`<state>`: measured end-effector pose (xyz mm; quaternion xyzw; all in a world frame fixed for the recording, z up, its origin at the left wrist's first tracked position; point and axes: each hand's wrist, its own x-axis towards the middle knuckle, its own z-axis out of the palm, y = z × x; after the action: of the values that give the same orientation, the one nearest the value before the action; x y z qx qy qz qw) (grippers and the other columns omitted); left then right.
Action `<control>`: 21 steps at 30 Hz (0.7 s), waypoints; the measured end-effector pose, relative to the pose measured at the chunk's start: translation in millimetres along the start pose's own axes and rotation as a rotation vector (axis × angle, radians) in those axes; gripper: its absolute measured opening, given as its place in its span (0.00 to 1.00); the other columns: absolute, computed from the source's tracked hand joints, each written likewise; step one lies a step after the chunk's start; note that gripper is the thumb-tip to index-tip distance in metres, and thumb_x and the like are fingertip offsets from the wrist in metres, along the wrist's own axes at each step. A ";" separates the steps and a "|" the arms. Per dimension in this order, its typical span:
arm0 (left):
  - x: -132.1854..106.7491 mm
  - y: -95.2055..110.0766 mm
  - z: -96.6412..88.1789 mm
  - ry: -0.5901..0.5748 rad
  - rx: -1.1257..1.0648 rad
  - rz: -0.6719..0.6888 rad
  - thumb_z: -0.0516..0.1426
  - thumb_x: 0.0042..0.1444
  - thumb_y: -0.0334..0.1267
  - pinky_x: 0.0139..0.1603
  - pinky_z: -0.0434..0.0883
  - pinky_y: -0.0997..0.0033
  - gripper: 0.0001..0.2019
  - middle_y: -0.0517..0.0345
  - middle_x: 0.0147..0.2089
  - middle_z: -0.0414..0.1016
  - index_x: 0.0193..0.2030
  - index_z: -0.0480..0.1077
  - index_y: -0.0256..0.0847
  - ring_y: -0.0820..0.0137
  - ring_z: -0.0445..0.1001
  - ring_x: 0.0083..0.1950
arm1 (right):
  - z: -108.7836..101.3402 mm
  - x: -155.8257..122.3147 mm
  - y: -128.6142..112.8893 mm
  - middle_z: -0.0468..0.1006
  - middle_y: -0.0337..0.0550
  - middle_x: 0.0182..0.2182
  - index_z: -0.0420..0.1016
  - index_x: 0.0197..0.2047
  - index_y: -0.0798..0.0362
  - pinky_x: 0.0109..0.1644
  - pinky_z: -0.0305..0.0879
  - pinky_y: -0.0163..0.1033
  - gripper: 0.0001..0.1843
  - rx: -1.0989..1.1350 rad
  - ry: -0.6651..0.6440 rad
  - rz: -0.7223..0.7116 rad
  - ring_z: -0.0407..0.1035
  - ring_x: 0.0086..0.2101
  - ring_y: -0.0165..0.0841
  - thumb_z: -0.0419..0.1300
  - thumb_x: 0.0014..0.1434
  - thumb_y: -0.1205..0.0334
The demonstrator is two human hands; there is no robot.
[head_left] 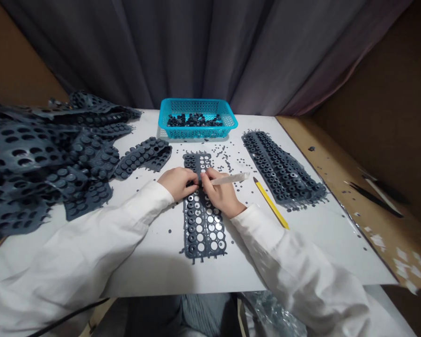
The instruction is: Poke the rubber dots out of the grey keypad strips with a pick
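Observation:
A dark grey rubber sheet (202, 223) with rows of round holes and studs lies lengthwise on the white table (154, 262) in front of me. My left hand (177, 181) rests on its left edge with fingers curled, pinching the sheet near the middle. My right hand (220, 193) is closed around a pale, translucent stick-like tool (231, 178) whose tip meets the sheet right beside my left fingers. White sleeves cover both my arms.
A turquoise basket (228, 114) holding small dark parts stands at the back. Another studded sheet (282, 168) lies at right, a yellow pencil (271, 202) beside it. A heap of sheets (49, 159) fills the left. Tiny punched dots (228, 157) are scattered about. Black tweezers (375, 199) lie at far right.

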<state>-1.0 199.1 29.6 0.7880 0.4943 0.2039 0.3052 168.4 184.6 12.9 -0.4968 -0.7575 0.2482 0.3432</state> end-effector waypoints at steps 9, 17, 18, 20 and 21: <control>6.9 -8.3 -3.7 0.249 -0.635 -0.255 0.60 0.45 0.43 0.22 0.53 0.78 0.09 0.66 0.19 0.57 0.27 0.67 0.40 0.76 0.54 0.21 | 1.3 1.2 1.3 0.66 0.36 0.17 0.51 0.23 0.48 0.30 0.55 0.37 0.18 -0.009 -0.005 0.021 0.63 0.22 0.33 0.47 0.65 0.56; 9.7 -7.4 -19.6 0.071 -1.171 -0.506 0.52 0.40 0.38 0.17 0.58 0.77 0.06 0.57 0.23 0.64 0.24 0.61 0.38 0.74 0.59 0.19 | -0.1 3.9 3.0 0.69 0.35 0.18 0.58 0.23 0.49 0.31 0.59 0.36 0.18 0.235 0.049 0.120 0.65 0.23 0.31 0.51 0.64 0.52; 9.4 -7.6 -18.4 0.047 -1.197 -0.524 0.52 0.39 0.37 0.17 0.59 0.77 0.05 0.55 0.23 0.65 0.24 0.62 0.38 0.74 0.60 0.19 | -0.6 4.9 3.5 0.69 0.34 0.19 0.60 0.24 0.50 0.31 0.60 0.36 0.18 0.274 0.069 0.130 0.66 0.23 0.31 0.51 0.63 0.51; 9.7 -8.7 -16.4 0.014 -1.229 -0.544 0.51 0.36 0.35 0.17 0.61 0.77 0.07 0.54 0.23 0.67 0.25 0.64 0.37 0.73 0.62 0.20 | -0.8 6.8 4.4 0.70 0.34 0.19 0.61 0.25 0.50 0.33 0.60 0.36 0.17 0.299 0.083 0.130 0.68 0.24 0.31 0.53 0.63 0.51; 10.3 -9.3 -16.1 0.003 -1.237 -0.546 0.51 0.35 0.34 0.17 0.61 0.77 0.08 0.54 0.24 0.68 0.26 0.65 0.37 0.72 0.63 0.20 | -0.5 7.5 4.7 0.71 0.35 0.19 0.62 0.25 0.50 0.33 0.60 0.36 0.17 0.287 0.078 0.127 0.68 0.24 0.32 0.53 0.62 0.51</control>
<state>-12.7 215.9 35.2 0.3148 0.4682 0.3662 0.7400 169.5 193.4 11.9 -0.4990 -0.6674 0.3554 0.4235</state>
